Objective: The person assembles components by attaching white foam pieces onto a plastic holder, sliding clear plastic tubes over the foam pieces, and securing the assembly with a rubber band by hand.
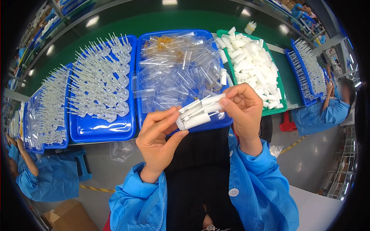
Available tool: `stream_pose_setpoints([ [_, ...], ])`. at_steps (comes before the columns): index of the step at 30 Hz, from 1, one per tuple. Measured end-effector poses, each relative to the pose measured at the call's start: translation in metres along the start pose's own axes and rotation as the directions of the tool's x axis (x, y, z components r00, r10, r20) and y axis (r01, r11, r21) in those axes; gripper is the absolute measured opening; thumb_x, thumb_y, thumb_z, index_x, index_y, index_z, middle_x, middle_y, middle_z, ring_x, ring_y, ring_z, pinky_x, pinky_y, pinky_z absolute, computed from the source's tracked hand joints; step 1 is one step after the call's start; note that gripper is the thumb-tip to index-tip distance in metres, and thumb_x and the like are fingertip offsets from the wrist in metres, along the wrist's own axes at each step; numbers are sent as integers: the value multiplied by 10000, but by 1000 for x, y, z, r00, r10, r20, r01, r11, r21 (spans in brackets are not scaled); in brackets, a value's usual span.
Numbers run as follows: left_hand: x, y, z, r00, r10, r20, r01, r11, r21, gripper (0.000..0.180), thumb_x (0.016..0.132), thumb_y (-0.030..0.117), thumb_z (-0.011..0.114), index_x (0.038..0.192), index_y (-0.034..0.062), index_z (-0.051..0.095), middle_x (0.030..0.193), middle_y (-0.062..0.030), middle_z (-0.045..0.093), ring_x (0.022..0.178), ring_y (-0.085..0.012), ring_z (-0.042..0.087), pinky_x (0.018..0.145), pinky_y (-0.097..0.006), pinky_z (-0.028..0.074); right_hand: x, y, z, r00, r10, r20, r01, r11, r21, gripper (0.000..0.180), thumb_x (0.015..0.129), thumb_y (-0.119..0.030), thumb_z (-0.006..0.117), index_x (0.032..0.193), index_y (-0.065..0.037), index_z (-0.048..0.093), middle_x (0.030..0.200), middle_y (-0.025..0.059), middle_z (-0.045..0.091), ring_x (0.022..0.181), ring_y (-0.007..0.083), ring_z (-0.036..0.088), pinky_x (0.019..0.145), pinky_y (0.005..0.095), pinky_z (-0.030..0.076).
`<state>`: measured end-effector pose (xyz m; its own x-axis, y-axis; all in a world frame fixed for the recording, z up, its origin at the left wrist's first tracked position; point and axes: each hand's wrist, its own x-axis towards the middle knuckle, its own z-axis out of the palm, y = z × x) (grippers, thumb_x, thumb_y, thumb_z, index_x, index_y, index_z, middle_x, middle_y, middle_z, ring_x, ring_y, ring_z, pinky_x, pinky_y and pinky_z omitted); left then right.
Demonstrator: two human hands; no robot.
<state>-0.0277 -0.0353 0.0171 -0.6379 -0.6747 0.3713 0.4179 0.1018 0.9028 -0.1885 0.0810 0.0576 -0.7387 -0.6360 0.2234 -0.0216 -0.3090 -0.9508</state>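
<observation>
In front of my chest, my left hand (157, 139) pinches the base of a white plastic part with several thin prongs (180, 122). White foam tubes sit around some prongs, one of them a tube on the near side (197, 121). My right hand (246, 112) has thumb and fingertips closed on the end of a white foam tube (212, 100) at the far side of the same part. Whether that tube is fully on its prong cannot be made out. Loose foam tubes (246, 57) fill the green tray (284, 101) beyond my right hand.
A blue tray (135, 96) of clear plastic sleeves (169, 79) and yellowish rubber bands (163, 42) lies ahead. Leftward, another blue tray (102, 133) holds pronged white parts (102, 77). A small bottle-like white object (250, 27) stands behind. Co-workers in blue sit left (48, 175) and right (318, 117).
</observation>
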Motion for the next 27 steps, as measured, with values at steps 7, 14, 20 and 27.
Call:
stream_pose_setpoints([
  [7, 0, -2, -1, 999, -43, 17, 42, 998, 48, 427, 708, -125, 716, 1114, -11, 649, 1156, -139, 559, 1101, -263, 587, 904, -328, 545, -2, 8, -1, 992, 44, 118, -30, 992, -120, 126, 794, 53, 662, 899, 35, 594, 853, 86, 648, 791, 107, 626, 726, 226, 491],
  [14, 1, -5, 0, 998, 51, 25, -54, 980, 191, 420, 694, -111, 732, 1095, -5, 666, 1143, -143, 580, 1053, -244, 607, 889, -299, 536, -9, 11, 12, 980, 156, 127, -160, 987, 18, 155, 786, 38, 676, 916, 1, 600, 916, 90, 655, 891, 129, 619, 836, 273, 466],
  [20, 1, -5, 2, 999, -28, 35, 26, 998, 55, 417, 712, -143, 695, 1109, -36, 628, 1171, -157, 532, 1095, -279, 579, 907, -357, 546, -9, 13, 5, 939, -65, 337, 117, 984, -137, 256, 765, 6, 706, 994, -7, 592, 1002, 113, 659, 955, 188, 630, 847, 297, 474],
  [27, 1, -6, -4, 998, -26, 64, 31, 996, -89, 397, 737, -141, 668, 1116, -50, 593, 1211, -173, 488, 1148, -306, 543, 929, -406, 534, 47, -9, -110, 959, -270, 89, 205, 440, -874, 309, 727, 39, 632, 1025, -45, 618, 963, 105, 623, 795, 215, 619, 682, 302, 490],
])
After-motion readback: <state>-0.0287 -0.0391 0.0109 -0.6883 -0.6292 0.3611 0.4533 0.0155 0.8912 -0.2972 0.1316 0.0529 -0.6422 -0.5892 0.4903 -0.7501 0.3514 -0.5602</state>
